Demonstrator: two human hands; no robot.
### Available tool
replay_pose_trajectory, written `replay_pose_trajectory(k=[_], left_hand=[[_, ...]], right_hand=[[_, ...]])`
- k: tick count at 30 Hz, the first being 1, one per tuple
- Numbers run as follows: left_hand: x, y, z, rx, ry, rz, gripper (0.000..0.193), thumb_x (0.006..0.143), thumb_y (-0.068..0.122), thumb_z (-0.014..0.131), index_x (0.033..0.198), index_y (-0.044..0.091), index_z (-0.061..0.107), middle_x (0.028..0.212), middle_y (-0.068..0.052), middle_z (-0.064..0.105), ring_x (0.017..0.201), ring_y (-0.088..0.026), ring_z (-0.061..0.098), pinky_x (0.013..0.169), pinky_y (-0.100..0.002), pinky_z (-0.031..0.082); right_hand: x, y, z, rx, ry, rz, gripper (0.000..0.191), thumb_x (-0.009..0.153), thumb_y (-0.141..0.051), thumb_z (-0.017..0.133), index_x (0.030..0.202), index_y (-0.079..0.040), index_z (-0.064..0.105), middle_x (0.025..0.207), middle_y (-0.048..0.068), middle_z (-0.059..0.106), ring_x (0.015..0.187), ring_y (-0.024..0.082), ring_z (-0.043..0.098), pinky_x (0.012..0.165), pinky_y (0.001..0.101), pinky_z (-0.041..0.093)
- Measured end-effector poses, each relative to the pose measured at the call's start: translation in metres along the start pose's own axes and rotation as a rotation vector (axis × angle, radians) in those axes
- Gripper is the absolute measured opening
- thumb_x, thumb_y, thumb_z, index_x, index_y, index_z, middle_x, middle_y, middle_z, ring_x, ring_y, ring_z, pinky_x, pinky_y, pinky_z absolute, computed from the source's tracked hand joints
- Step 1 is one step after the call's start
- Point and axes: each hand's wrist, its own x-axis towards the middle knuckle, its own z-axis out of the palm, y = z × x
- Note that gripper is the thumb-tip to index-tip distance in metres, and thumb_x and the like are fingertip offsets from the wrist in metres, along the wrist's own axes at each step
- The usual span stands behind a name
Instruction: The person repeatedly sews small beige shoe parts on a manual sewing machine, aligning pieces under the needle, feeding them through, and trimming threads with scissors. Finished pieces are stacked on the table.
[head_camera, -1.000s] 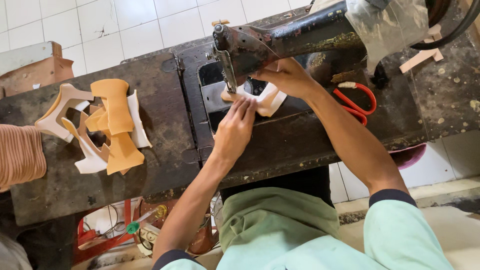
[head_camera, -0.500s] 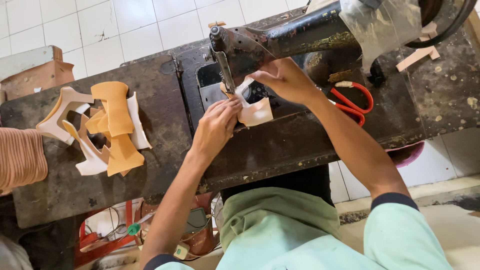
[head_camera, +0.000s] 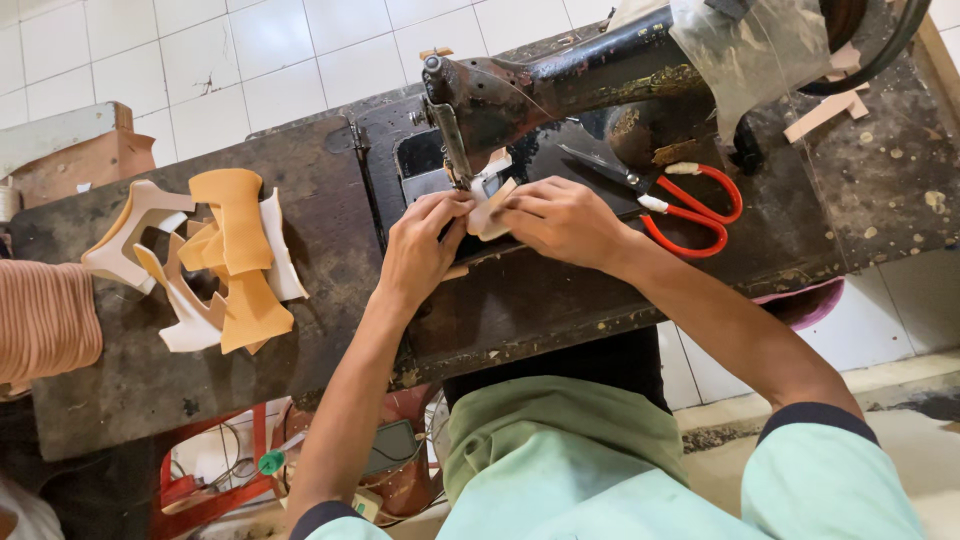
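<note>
Under the needle of the black sewing machine, near the far edge of the worn table, I pinch a small pale leather piece between both hands. My left hand grips its near-left side with fingers curled; my right hand clamps the other side. Red-handled scissors lie just beside my right wrist. Toward the table's left end sits a pile of tan and white cut pieces.

One old black metal sewing machine. One pair of red-handled scissors, just right of the pinched piece. One small tan leather piece held. One pile of tan and white cut-outs, well left.
</note>
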Motion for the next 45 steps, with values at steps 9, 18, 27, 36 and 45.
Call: replay_pose_trajectory(k=[9, 18, 27, 36, 45], left_hand=[[-0.013, 0.002, -0.001, 0.058, -0.047, 0.076, 0.026, 0.088, 0.001, 0.072, 0.114, 0.003, 0.071, 0.121, -0.013, 0.073, 0.118, -0.031, 0.069, 0.101, -0.039, 0.055], [-0.013, 0.011, -0.004, 0.208, -0.105, 0.221, 0.028, 0.089, 0.012, 0.074, 0.112, -0.004, 0.069, 0.124, -0.02, 0.07, 0.12, -0.033, 0.066, 0.102, -0.042, 0.053], [-0.028, 0.029, 0.0, 0.136, -0.003, 0.098, 0.025, 0.09, 0.009, 0.079, 0.111, 0.002, 0.067, 0.123, -0.013, 0.067, 0.122, -0.033, 0.065, 0.107, -0.041, 0.053], [-0.015, 0.035, -0.01, 0.207, -0.029, 0.215, 0.034, 0.085, 0.019, 0.083, 0.105, 0.0, 0.063, 0.12, -0.017, 0.066, 0.12, -0.036, 0.063, 0.102, -0.044, 0.051], [-0.024, 0.034, 0.003, 0.183, -0.024, 0.14, 0.02, 0.089, 0.003, 0.073, 0.108, 0.001, 0.066, 0.116, -0.012, 0.066, 0.115, -0.031, 0.064, 0.101, -0.04, 0.053]], right_hand=[[-0.005, 0.002, 0.009, 0.038, -0.033, -0.05, 0.017, 0.085, -0.015, 0.074, 0.102, -0.014, 0.075, 0.1, -0.001, 0.069, 0.106, 0.019, 0.068, 0.09, 0.0348, 0.056], [-0.013, 0.004, 0.007, 0.097, -0.027, -0.061, 0.015, 0.084, -0.012, 0.076, 0.099, -0.009, 0.072, 0.108, 0.004, 0.069, 0.111, 0.021, 0.067, 0.097, 0.0363, 0.055], [-0.019, 0.003, -0.006, 0.16, -0.06, -0.056, 0.016, 0.082, -0.011, 0.078, 0.093, -0.007, 0.067, 0.108, 0.006, 0.066, 0.105, 0.023, 0.067, 0.092, 0.0377, 0.055], [-0.016, -0.001, -0.004, 0.279, 0.056, 0.041, 0.022, 0.084, -0.006, 0.08, 0.102, -0.006, 0.068, 0.112, 0.005, 0.066, 0.099, 0.027, 0.068, 0.088, 0.0384, 0.057], [-0.017, -0.001, -0.004, 0.285, 0.027, 0.05, 0.026, 0.079, -0.006, 0.079, 0.102, -0.007, 0.069, 0.113, 0.006, 0.066, 0.106, 0.028, 0.068, 0.096, 0.0397, 0.056]])
